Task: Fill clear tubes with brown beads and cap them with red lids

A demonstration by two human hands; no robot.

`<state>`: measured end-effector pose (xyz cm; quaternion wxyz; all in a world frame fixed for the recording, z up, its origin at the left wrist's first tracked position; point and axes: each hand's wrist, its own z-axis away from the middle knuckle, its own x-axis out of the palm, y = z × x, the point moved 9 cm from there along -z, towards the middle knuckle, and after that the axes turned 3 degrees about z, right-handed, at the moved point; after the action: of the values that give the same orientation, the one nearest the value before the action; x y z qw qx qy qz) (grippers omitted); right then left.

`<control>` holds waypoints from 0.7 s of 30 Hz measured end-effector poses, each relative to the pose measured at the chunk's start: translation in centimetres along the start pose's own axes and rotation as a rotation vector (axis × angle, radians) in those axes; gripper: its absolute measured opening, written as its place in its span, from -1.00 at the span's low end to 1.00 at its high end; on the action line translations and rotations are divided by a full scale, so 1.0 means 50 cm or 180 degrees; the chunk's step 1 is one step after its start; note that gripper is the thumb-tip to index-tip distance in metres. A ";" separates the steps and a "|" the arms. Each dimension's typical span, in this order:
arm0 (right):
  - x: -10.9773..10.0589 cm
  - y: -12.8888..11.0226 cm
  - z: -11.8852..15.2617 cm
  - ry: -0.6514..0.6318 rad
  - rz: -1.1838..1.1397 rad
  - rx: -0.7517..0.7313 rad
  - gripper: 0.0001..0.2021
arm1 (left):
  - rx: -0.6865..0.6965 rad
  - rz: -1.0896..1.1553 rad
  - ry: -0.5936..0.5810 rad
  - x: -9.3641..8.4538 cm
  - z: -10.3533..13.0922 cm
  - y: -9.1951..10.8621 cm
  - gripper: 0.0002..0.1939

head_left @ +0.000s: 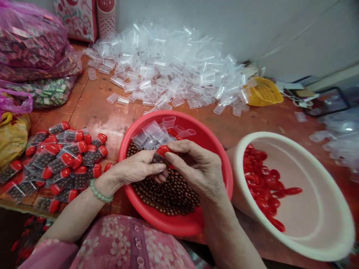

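Both hands meet above a red basin (221,164). Between the thumb and fingers of my left hand (140,164) is a small clear container (159,158) with dark beads inside. My right hand (200,166) pinches the red cap (163,150) at the container's upper end; part of it is hidden by my fingers. Under my hands, strands of brown beads (174,194) lie coiled in the basin. Several empty clear sleeves (154,132) rest on the beads at the far side, with a few red caps partly hidden behind my right hand.
Filled, red-capped containers (64,160) are piled at the left. A cream basin (316,186) at the right holds loose red caps (263,183). Clear sleeves (174,71) heap along the wall beside a yellow basket (265,91). Pink plastic bags (33,45) stand at the back left.
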<state>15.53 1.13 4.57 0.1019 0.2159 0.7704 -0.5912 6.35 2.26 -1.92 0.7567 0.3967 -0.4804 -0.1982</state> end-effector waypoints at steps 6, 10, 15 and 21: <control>0.000 0.017 -0.011 -0.0230 -0.0338 0.0323 -0.95 | -0.0148 -0.0393 0.0032 -0.001 -0.003 -0.004 -0.79; -0.002 0.013 -0.008 -0.0276 -0.0222 0.0253 -0.93 | -0.0261 -0.0336 0.0085 0.001 -0.004 -0.006 -0.90; 0.004 0.017 -0.001 -0.0506 -0.0094 0.0185 -0.92 | -0.0410 -0.0950 0.0183 -0.002 -0.006 -0.009 -0.97; -0.003 0.015 -0.002 -0.0505 -0.0126 0.0219 -0.96 | -0.0474 -0.0957 -0.0028 0.009 -0.007 -0.014 -0.96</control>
<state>16.02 1.35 4.04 0.1434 0.1565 0.7432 -0.6345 6.93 1.66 -2.27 0.7437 0.4060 -0.4029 -0.3460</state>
